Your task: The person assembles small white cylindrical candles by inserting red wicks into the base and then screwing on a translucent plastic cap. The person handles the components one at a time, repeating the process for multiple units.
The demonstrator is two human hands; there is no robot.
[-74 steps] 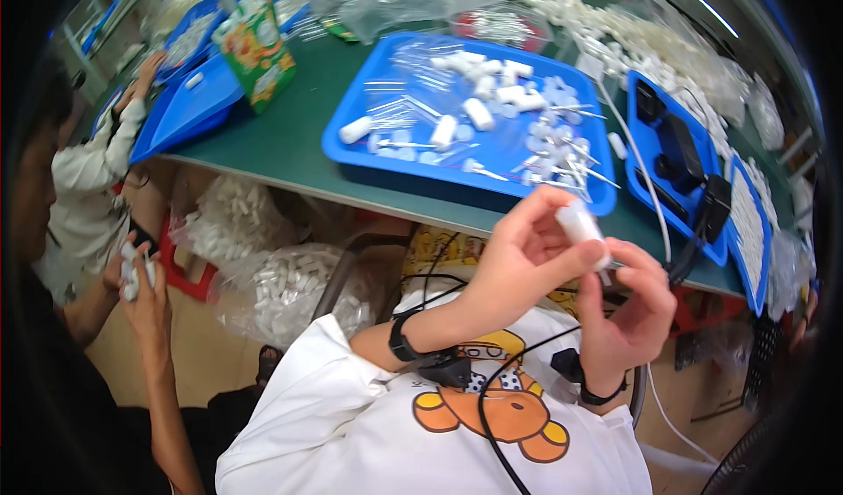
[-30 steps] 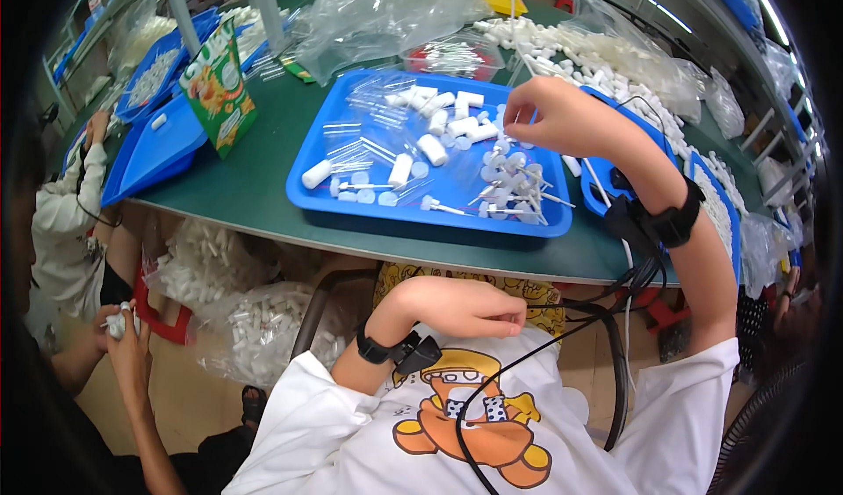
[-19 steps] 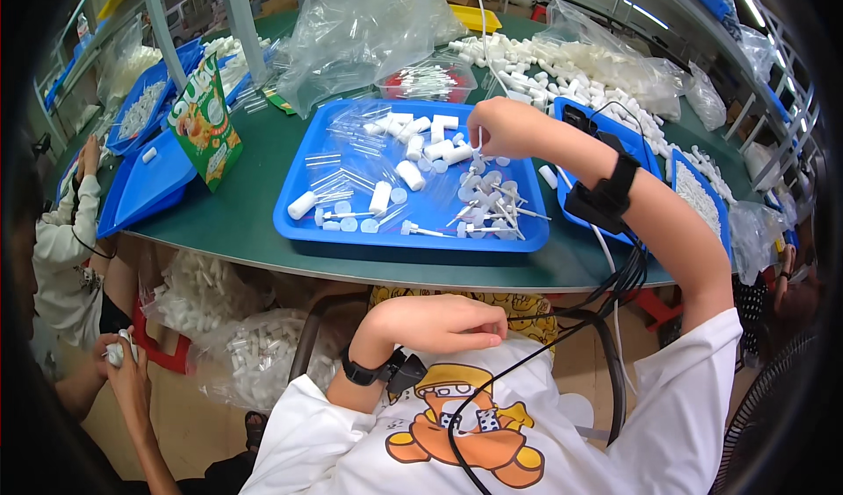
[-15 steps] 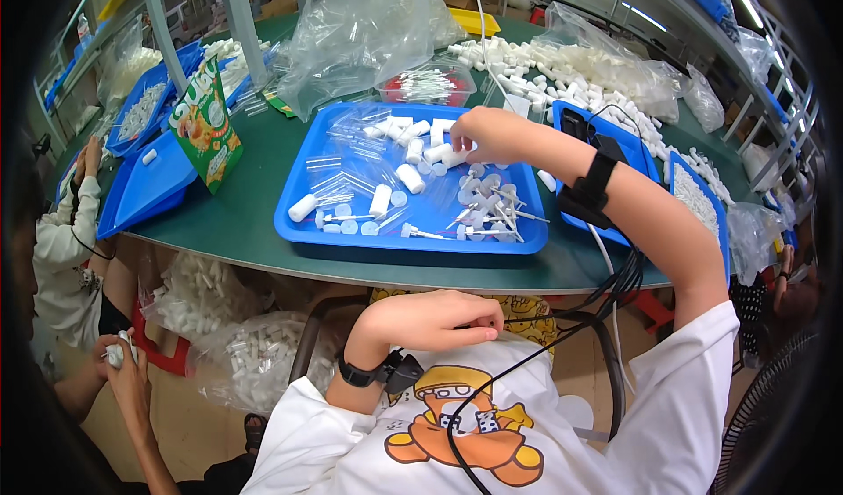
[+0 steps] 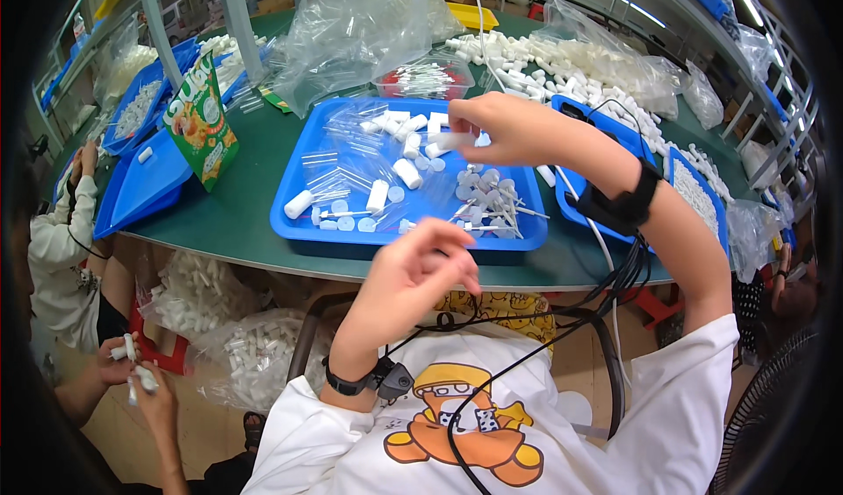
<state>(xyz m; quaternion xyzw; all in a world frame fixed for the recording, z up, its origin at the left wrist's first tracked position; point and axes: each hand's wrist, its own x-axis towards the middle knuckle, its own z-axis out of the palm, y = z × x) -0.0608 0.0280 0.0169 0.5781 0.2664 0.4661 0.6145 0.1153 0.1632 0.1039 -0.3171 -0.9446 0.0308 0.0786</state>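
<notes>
My right hand (image 5: 496, 130) is over the back right of a blue tray (image 5: 290, 218), closed on a white plastic cylinder (image 5: 452, 141) that looks like a small bottle. My left hand (image 5: 413, 271) hovers at the tray's front edge with loosely curled fingers apart and nothing visible in them. More white cylinders (image 5: 407, 174) lie in the tray. Beside them are clear thin tubes (image 5: 329, 181), pale round caps (image 5: 346, 224) and, at the right, a heap of thin white sticks with round discs (image 5: 487, 198).
Behind the tray stand a red-bottomed tub of white sticks (image 5: 428, 80) and a large clear plastic bag (image 5: 360, 34). White cylinders heap up (image 5: 562, 82) at the far right. A green snack bag (image 5: 202, 126) stands left. Black cables (image 5: 606, 289) hang near my right arm. Co-workers sit left.
My left hand has risen from my lap toward the tray's front edge, its fingers parting. My right hand has lifted slightly, and a white cylinder now shows in its fingers.
</notes>
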